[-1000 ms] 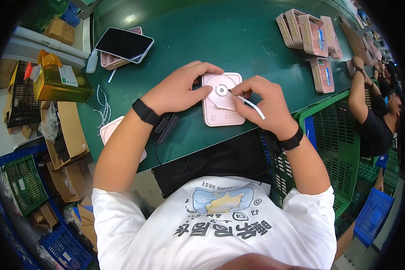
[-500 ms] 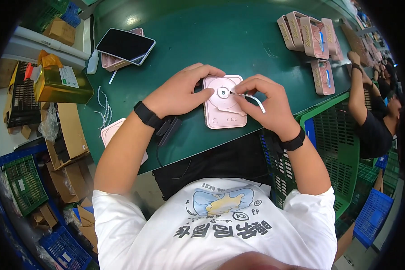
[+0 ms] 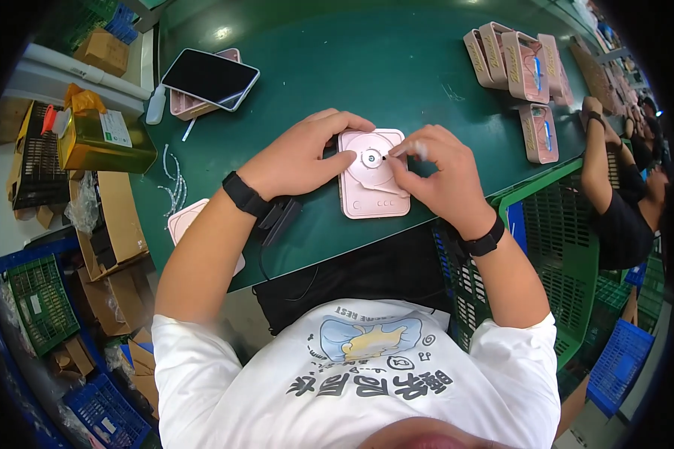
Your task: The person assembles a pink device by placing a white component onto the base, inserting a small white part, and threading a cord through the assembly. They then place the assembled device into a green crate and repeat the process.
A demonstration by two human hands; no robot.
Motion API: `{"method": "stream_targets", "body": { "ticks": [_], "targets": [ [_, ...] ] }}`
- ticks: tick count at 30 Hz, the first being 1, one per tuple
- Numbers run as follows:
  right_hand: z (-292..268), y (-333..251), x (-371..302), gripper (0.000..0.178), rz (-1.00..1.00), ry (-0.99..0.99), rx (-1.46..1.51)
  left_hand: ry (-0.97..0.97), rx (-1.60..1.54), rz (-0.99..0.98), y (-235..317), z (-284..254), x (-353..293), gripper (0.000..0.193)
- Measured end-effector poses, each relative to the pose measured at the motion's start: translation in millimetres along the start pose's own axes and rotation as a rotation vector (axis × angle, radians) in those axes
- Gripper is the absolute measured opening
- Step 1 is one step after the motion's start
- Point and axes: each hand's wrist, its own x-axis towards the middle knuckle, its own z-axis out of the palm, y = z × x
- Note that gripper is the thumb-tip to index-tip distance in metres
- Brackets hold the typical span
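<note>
A pink rectangular casing lies flat on the green table in front of me. On it is a round pink disc with a white hub at its centre. My left hand braces the casing's left side, thumb on the disc's edge and fingers at the top corner. Between thumb and forefinger, my right hand pinches a thin white strip, blurred by motion. Its tip points at a small dark spot just right of the hub. What the right hand's other fingers touch is hidden.
At the back left a dark-screened phone rests on a pink case, beside a small pale bottle. Several white strips lie nearby. A gold tin is further left. Several pink frames stand right, above a green crate. A co-worker's arm is beyond.
My right hand has lifted its fingers slightly and the strip has swung up from hanging below them into a blur. The left hand stays in place on the casing.
</note>
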Motion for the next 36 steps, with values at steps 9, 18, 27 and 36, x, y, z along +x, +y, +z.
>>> {"method": "stream_targets", "body": {
  "ticks": [9,18,27,36],
  "targets": [
    [2,-5,-1,0.013,0.153,0.005,0.043,0.0,0.005,-0.02,5,0,0,0.047],
    [24,-9,-4,0.014,0.161,0.08,0.05,0.16,0.149,0.163,5,12,5,0.036],
    [17,-10,-7,0.022,0.051,0.033,-0.031,0.237,0.255,0.064,23,8,1,0.014],
    [13,-24,-5,0.032,-0.094,-0.046,-0.34,0.075,0.09,-0.126,27,-8,-8,0.018]
  ]
}}
